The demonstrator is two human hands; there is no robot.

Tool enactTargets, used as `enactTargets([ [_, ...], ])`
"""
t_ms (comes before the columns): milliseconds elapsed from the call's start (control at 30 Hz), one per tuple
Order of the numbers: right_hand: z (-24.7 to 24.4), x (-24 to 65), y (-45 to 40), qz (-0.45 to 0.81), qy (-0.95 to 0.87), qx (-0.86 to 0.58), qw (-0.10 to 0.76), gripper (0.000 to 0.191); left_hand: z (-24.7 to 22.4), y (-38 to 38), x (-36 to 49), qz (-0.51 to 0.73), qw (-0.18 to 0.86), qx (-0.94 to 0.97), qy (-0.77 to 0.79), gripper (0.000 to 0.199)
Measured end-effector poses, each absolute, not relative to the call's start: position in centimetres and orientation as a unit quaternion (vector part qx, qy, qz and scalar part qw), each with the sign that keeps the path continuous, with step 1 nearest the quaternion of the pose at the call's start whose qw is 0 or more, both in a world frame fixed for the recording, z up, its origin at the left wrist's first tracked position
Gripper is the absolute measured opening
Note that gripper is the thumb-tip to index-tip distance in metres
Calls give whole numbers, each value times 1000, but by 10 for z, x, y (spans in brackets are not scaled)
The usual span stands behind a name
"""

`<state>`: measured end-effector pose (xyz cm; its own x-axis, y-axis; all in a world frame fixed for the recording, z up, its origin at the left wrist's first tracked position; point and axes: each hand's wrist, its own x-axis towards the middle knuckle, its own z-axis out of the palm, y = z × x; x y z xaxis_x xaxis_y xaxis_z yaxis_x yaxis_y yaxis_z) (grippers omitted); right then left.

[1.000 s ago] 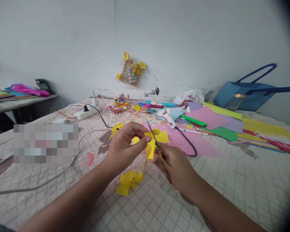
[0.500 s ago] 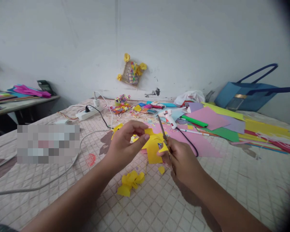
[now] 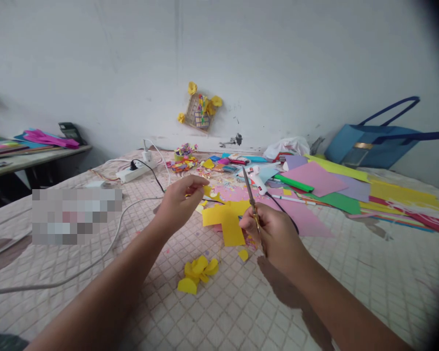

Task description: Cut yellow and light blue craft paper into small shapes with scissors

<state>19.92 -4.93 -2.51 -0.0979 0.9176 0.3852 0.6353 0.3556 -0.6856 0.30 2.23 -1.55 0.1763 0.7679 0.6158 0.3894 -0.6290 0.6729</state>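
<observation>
Left edge of work: white power strip (image 3: pixel 135 171), well apart from the hands. Against a second ago, my left hand (image 3: pixel 180 199) has drawn off leftward from the scissors; they met over yellow petals then. I read this as a break between cuts.

Left thumb and fingertips are curled near each other; I cannot tell whether they pinch anything. A yellow scrap (image 3: pixel 209 191) shows just beside them, contact unclear.

Nearer me, a yellow petal cluster (image 3: pixel 201 270) lies on the tabletop covering, apart from both hands. Right of it, the yellow T-shaped paper (image 3: pixel 231 224), now plainly exposed, appears to lie flat. It sits between the hands, below and right of the left fingertips; its right arm runs behind the right fingers, touch not certain. A small yellow offcut (image 3: pixel 243 255) lies just below.

My right hand (image 3: pixel 278 229) is closed round the scissors (image 3: pixel 251 197), blades pointing up and away, seemingly together. Beyond: the glue gun (image 3: pixel 256 179), then pink card (image 3: pixel 314 179) among coloured sheets.
</observation>
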Motion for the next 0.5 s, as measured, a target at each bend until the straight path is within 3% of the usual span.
enactTargets([
  [333, -25, 201, -49, 156, -720, -551, 391, 46, -26, 74, -40, 348, -16, 765, 541, 34],
  [500, -25, 202, -47, 193, -667, -536, 480, 47, -24, 53, -19, 326, -13, 815, 479, 27],
])
